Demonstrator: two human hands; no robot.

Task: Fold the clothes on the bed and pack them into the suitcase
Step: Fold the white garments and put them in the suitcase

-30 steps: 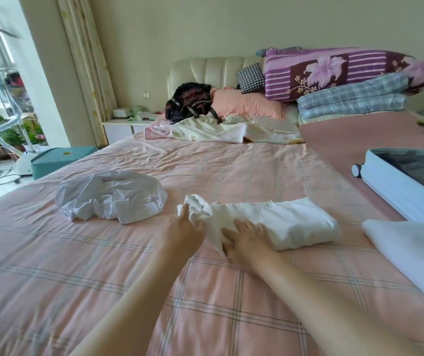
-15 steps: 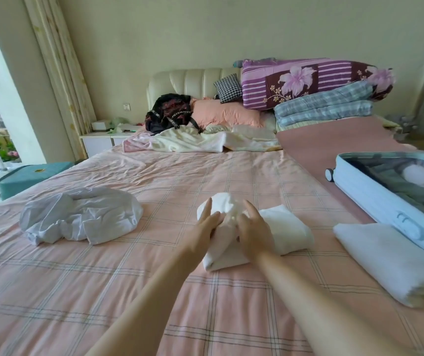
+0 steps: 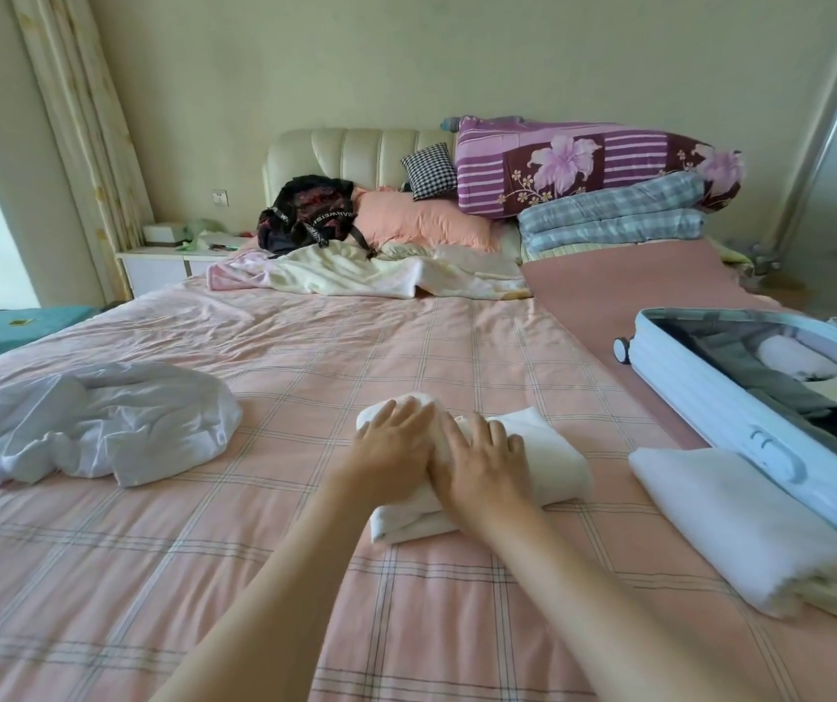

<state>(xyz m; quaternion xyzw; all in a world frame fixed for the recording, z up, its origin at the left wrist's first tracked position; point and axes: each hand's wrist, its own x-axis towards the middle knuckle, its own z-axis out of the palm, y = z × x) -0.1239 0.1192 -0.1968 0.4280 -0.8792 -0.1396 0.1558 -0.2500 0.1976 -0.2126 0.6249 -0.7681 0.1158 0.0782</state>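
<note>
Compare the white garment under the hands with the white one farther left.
The folded garment is a compact bundle; the left garment lies crumpled and spread wider. The left hand and right hand press the folded garment; nothing touches the left garment. Both are white.

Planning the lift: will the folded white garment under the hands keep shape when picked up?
Probably floppy: the folded white garment is soft layered cloth, squashed under left hand and right hand. Stacked edges may spill open unless supported underneath.
</note>
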